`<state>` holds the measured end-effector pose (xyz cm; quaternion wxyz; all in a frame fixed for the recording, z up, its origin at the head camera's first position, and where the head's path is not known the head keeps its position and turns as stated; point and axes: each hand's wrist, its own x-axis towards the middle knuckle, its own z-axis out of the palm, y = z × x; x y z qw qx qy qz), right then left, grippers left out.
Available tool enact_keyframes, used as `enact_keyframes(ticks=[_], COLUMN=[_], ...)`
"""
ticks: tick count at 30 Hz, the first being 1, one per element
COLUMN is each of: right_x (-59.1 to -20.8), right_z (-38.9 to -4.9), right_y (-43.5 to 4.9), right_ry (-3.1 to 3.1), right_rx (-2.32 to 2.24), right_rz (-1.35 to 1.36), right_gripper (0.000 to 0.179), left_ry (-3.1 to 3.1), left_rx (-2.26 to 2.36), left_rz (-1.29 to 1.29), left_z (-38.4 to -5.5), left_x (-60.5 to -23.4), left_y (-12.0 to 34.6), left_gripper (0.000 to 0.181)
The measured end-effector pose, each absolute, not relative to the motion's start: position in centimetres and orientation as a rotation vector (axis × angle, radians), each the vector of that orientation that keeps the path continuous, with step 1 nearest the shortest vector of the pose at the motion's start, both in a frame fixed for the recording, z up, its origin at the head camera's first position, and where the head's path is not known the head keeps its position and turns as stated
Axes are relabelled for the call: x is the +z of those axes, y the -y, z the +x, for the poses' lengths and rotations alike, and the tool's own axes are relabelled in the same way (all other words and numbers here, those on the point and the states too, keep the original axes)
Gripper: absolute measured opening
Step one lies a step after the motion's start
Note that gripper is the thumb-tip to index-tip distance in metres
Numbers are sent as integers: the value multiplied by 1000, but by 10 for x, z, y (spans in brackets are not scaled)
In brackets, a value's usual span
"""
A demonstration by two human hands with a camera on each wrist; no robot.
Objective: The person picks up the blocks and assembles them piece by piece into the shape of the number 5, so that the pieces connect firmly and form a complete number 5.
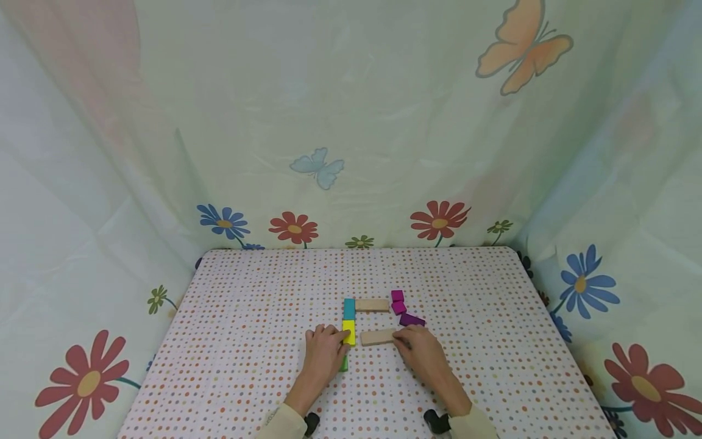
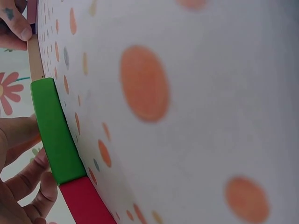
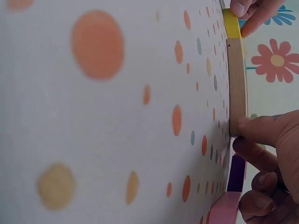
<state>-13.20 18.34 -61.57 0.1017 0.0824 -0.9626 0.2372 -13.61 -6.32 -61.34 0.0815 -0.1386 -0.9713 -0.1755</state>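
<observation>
My left hand [image 1: 326, 350] pinches a yellow block [image 1: 349, 333] between thumb and finger; the right wrist view shows its fingertips there. A teal block [image 1: 349, 309] adjoins the yellow one's far end. A green block [image 2: 58, 133] lies by the left hand, mostly covered by it in the head view. Touching the green block is a red block [image 2: 86, 200], which the head view hides. My right hand [image 1: 425, 356] pinches the right end of a plain wooden block [image 1: 376, 337] lying on the table. Its left end is close to the yellow block.
Another plain wooden block [image 1: 372, 305] lies farther back, against the teal one. Past its right end are two magenta blocks [image 1: 397, 302], with a dark purple block [image 1: 412, 320] just beyond the right hand's fingers. The dotted cloth [image 1: 263, 305] covers the table; a floral curtain [image 1: 384, 122] hangs behind.
</observation>
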Motion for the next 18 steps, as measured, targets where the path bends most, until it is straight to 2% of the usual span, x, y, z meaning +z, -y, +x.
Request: enact_keyframes(ticks=[18], right_x=[-616], right_z=[-135], right_y=[-174], right_ry=[2801], right_rx=[707], right_rz=[264], right_gripper=[13], left_ry=[2937], left_rx=[-516], left_rz=[-399], left_z=[-136], left_x=[-614], left_y=[63], left_gripper=[26])
